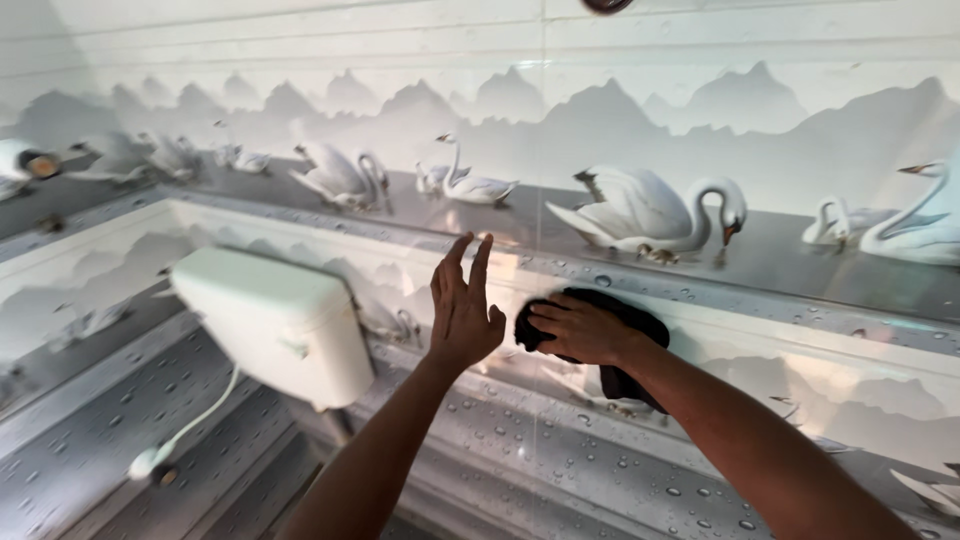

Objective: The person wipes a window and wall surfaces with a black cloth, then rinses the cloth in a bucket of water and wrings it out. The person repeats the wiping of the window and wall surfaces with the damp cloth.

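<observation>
The left hand (463,305) is held flat and open against the tiled wall (700,110); a black cloth (625,380) is clamped in the right hand (580,330) beside the white cistern (275,320).

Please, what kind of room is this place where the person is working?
Most likely a bathroom or toilet room. A white cistern with a hose hangs on the glossy tiled wall, which carries swan pictures. The right hand presses a dark cloth on it.

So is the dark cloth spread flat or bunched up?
Bunched up. The dark cloth sits wadded under the right hand, pressed to the tiled wall, with one end hanging loose below.
</observation>
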